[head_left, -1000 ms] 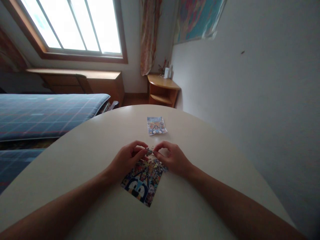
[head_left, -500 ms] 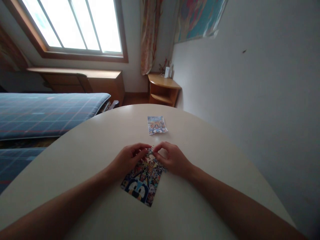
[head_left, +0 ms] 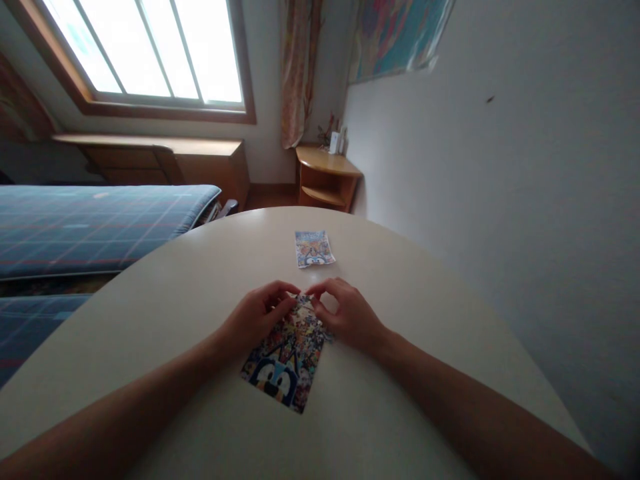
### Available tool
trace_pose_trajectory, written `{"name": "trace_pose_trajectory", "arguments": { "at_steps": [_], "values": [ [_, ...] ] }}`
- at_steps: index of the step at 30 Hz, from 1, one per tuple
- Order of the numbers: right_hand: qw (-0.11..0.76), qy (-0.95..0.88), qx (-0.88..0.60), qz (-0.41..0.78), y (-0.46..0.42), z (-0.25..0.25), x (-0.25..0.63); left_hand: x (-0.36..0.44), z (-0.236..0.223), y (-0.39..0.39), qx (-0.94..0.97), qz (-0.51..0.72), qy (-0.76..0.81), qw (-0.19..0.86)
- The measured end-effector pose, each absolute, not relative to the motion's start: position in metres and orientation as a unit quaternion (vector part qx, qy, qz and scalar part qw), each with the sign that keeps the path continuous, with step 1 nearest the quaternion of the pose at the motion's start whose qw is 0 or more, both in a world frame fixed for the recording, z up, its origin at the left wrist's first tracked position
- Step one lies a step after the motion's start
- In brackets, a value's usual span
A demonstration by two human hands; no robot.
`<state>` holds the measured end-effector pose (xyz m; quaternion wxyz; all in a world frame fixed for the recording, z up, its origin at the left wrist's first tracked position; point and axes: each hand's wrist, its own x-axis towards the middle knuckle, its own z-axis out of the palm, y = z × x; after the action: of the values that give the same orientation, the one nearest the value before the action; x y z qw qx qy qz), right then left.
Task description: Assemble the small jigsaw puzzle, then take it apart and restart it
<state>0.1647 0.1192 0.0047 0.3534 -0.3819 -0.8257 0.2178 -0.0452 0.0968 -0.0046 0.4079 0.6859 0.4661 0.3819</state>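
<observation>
A jigsaw puzzle (head_left: pixel 283 373) with a blue cartoon dog's face and a crowded, many-coloured pattern lies tilted on the white table (head_left: pixel 210 427). At its far end a small cluster of joined puzzle pieces (head_left: pixel 303 301) sits between my two hands. My left hand (head_left: pixel 265 310) grips the cluster's left side with curved fingers and thumb. From the right, my right hand (head_left: pixel 345 310) has its index fingertip and thumb on the cluster's other side. The fingertips nearly meet and partly hide the pieces and the puzzle's upper edge.
Beyond my hands lies a small creased picture sheet (head_left: pixel 314 250) with the same dog print. A plaid mattress (head_left: pixel 100 227) stands left of the round table. The white wall (head_left: pixel 500 220) runs along the right, and a corner shelf (head_left: pixel 327 163) is behind.
The small cluster has come down against the puzzle's far end. My right index finger has shifted slightly away from me, its thumb a little apart from it. My left hand stays nearly in place.
</observation>
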Motion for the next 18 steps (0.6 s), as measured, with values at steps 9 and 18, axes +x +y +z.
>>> {"name": "trace_pose_trajectory", "arguments": {
  "at_steps": [9,18],
  "values": [
    [0.347,-0.841,-0.322,0.262,0.1185,0.0046,0.165,-0.0451,-0.0038,0.0966,0.712,0.368,0.475,0.363],
    [0.36,-0.812,-0.414,0.2,0.1217,0.0045,0.167,-0.0427,0.0004,0.0971,0.663,0.397,0.494,0.398]
  ]
}}
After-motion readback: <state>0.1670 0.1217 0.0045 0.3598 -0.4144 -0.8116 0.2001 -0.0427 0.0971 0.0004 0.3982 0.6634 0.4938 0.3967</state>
